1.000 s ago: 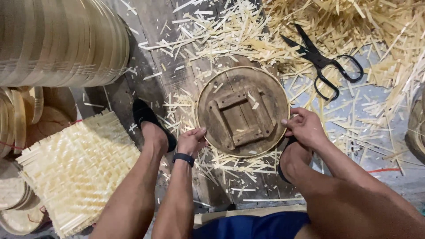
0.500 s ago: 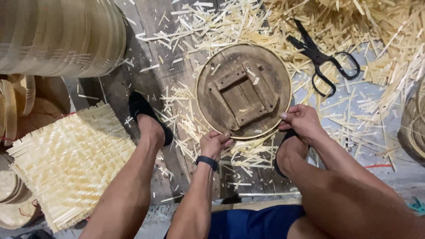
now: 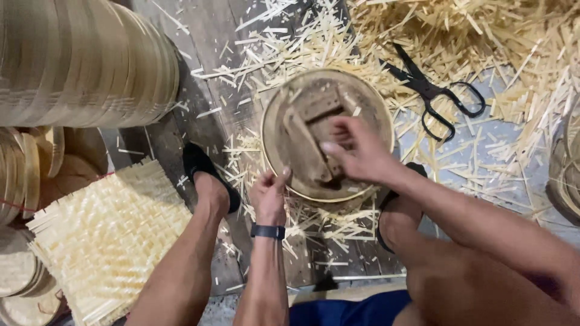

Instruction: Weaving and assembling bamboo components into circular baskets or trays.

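Note:
A round wooden frame with a bamboo rim (image 3: pixel 284 102) and a square block centre lies on the plank floor between my feet. My left hand (image 3: pixel 270 196) pinches its near rim; a dark band sits on that wrist. My right hand (image 3: pixel 356 151) reaches over the frame and closes on the wooden block piece in its middle. The picture is blurred around the frame.
Black scissors (image 3: pixel 435 96) lie among bamboo strip offcuts (image 3: pixel 483 48) at the upper right. A woven bamboo mat (image 3: pixel 103 235) lies at the left. A tall stack of bamboo hoops (image 3: pixel 78 60) stands at the upper left, with more round pieces (image 3: pixel 24 175) below it.
My right hand has left the frame's right rim and moved onto the centre block. My left hand has shifted right along the near rim. The view has moved closer.

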